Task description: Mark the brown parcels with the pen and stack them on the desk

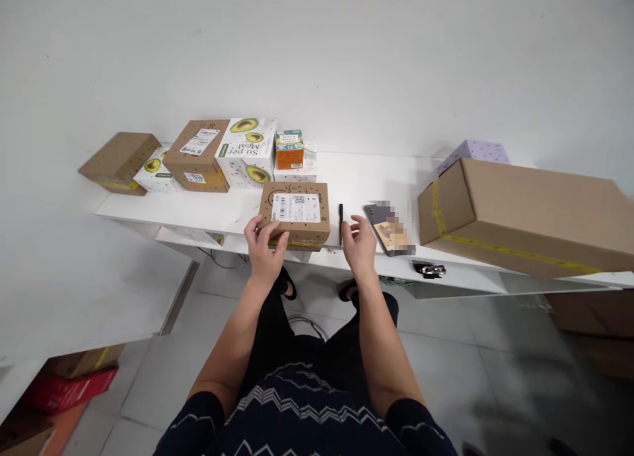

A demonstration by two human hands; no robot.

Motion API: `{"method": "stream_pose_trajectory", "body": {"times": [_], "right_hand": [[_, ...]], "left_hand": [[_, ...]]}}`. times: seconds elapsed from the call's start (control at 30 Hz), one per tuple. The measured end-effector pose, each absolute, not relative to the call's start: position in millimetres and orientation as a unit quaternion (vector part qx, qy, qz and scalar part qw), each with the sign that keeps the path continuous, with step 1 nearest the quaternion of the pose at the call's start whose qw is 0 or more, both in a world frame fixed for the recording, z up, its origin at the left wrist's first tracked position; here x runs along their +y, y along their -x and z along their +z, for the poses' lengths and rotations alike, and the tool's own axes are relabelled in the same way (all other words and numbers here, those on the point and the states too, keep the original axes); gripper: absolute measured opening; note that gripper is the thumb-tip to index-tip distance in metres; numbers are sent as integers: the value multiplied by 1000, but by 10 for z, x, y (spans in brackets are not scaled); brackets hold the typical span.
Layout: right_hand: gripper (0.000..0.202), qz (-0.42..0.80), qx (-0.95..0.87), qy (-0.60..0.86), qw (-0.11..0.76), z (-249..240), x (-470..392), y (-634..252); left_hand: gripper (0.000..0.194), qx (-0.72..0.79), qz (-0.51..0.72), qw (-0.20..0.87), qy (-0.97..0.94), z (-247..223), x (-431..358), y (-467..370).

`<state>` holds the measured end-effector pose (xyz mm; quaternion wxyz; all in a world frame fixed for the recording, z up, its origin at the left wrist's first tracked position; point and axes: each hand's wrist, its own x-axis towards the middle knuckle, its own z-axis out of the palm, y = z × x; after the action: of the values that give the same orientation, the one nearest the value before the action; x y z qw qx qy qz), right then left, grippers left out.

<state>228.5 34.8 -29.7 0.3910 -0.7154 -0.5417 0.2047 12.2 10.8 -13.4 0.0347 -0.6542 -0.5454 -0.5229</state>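
A small brown cardboard box (294,237) with a white shipping label (297,207) on top sits at the table's front edge. My left hand (266,251) holds its left front corner, fingers along the side and thumb at the front face. Right of the box, a black pen (341,224) lies on the white surface. Just beside the pen is my right hand (360,243), its fingers loosely bent and apart, with nothing visible in them. A dark phone (379,213), partly pixelated, lies right of that hand.
Along the wall stand a brown box (121,159), a labelled carton (195,152), white avocado-print boxes (247,149) and an orange-and-green box (289,151). A long taped carton (525,212) takes up the right end, before a lilac box (475,152). A black tape dispenser-like object (430,270) sits at the edge.
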Motion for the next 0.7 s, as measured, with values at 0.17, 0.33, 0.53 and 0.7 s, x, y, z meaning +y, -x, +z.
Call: {"method": "stream_pose_trajectory", "body": {"times": [0.17, 0.33, 0.53, 0.7], "right_hand": [[43, 212, -562, 792, 108, -323, 654, -2378], [32, 223, -570, 787, 79, -354, 823, -2372], [26, 311, -517, 741, 296, -510, 727, -2519], [36, 493, -289, 551, 608, -437, 520, -2572]], "left_hand": [[26, -533, -530, 40, 658, -154, 117, -126], [26, -543, -519, 45, 658, -139, 138, -141], [25, -535, -514, 43, 669, -139, 237, -195], [25, -533, -501, 70, 678, -135, 307, -227]]}}
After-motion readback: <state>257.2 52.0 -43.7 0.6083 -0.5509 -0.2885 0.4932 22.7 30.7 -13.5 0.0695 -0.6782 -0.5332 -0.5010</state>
